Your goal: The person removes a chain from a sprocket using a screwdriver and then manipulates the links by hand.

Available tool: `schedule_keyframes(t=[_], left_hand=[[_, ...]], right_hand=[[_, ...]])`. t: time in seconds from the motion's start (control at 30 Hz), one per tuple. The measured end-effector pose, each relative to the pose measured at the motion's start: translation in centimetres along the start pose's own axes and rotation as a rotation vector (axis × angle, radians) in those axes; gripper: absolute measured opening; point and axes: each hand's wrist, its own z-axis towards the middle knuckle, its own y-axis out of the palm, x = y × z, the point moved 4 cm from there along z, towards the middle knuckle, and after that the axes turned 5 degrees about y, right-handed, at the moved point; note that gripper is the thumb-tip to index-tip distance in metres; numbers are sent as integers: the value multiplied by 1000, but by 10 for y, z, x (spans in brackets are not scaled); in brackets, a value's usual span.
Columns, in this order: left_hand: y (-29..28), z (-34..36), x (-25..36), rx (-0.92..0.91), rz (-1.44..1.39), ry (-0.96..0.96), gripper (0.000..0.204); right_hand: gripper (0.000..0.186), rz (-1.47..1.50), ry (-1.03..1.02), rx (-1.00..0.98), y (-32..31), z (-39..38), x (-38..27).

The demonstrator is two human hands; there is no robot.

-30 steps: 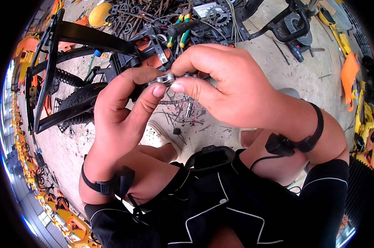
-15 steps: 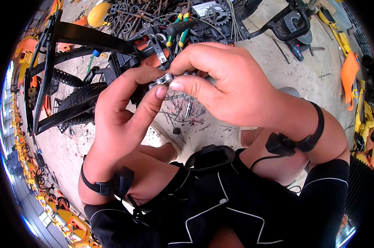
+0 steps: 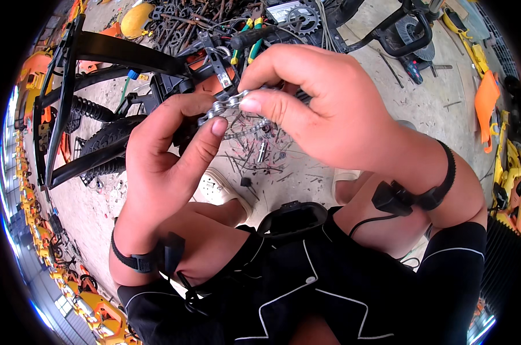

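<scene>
Concrete floor in a cluttered workshop, yellow and orange parts strung along its left edge.

Metal chain is up in the air, well clear of the floor. Left hand: grip together on the links, forefinger above, thumb below. Right hand: grip pinched on the same run, just right of the left one. Links bridge the short gap between, slanting up to the right; the ends are lost behind fingers.

My read of the step: working links by fingertip, both sides. Next move would call for steady pinches and small thumb pressure, no tugging.

Under the hands, more chain; can't tell if it joins the held run. Silver pin-shaped piece on the floor below. Left of the hands, black frame with tyre. Toward the floor's far edge, parts pile with green-yellow-handled pliers and chainring.
</scene>
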Motion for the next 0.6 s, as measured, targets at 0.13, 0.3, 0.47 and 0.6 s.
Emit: schedule_keyframes(t=[0.13, 0.3, 0.47, 0.6], left_hand=[[0, 0, -3, -39, 17, 0, 14], [1, 0, -3, -18, -12, -4, 14], [2, 0, -1, -48, -10, -20, 14], [2, 0, -3, -49, -2, -2, 15]], right_hand=[[16, -29, -82, 39, -1, -1, 1], [15, 8, -20, -27, 1, 0, 3], [15, 12, -72, -38, 10, -3, 6], [14, 42, -62, -36, 11, -3, 6]])
